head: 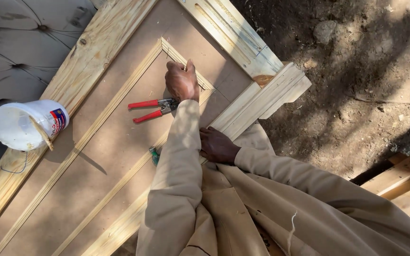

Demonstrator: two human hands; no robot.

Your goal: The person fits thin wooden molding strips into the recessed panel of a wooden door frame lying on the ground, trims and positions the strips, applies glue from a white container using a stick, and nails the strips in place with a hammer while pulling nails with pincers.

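A wooden door panel point(119, 137) lies flat, with thin pale moulding strips point(119, 92) forming a frame on its brown board. My left hand point(182, 80) is closed in a fist and presses on the upper corner of the moulding; I cannot see anything inside it. Red-handled pliers point(150, 110) lie on the board just left of that hand. My right hand point(218, 146) rests with curled fingers at the door's right edge beside my left sleeve; what it holds is hidden. A small green object point(154, 155) peeks out from under the left sleeve.
A white plastic tub point(27, 124) with a stick in it stands on the door's left rail. A grey tufted cushion point(20, 42) lies beyond it. Short timber offcuts point(266, 95) rest at the door's right corner. Bare dirt point(357, 85) lies right, planks point(404, 185) at lower right.
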